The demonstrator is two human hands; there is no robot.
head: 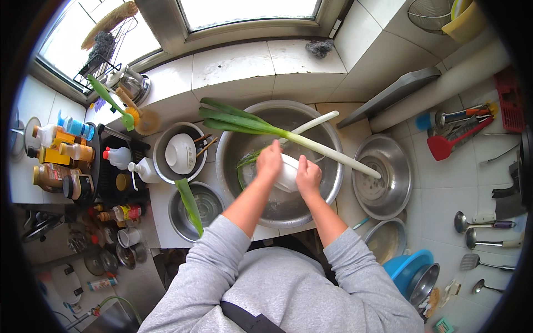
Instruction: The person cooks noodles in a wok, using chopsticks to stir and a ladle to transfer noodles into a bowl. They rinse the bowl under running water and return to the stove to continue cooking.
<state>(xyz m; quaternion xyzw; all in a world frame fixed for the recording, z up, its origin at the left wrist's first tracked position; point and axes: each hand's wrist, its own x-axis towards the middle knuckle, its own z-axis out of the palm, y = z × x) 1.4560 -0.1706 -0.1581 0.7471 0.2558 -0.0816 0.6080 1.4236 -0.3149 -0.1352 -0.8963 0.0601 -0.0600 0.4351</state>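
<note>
Over the large metal basin (280, 218), my left hand (270, 162) and my right hand (309, 175) hold a white bowl (287, 172) between them, tilted, one at each side. A long leek (329, 152) lies across the basin just beyond the bowl, its white end reaching over a metal bowl at the right. A second pale stalk (316, 121) crosses beneath it towards the far rim. Thin green leaves (245, 160) rest inside the basin at the left. The bottom of the basin is partly hidden by my hands and the bowl.
Left of the basin stand a metal pot (158, 166) with white bowls and chopsticks, and a metal bowl (175, 212) with a green leaf (189, 204) across it. A wide metal bowl (404, 179) stands right. Bottles crowd the far left; a grey board (387, 95) leans at the back right.
</note>
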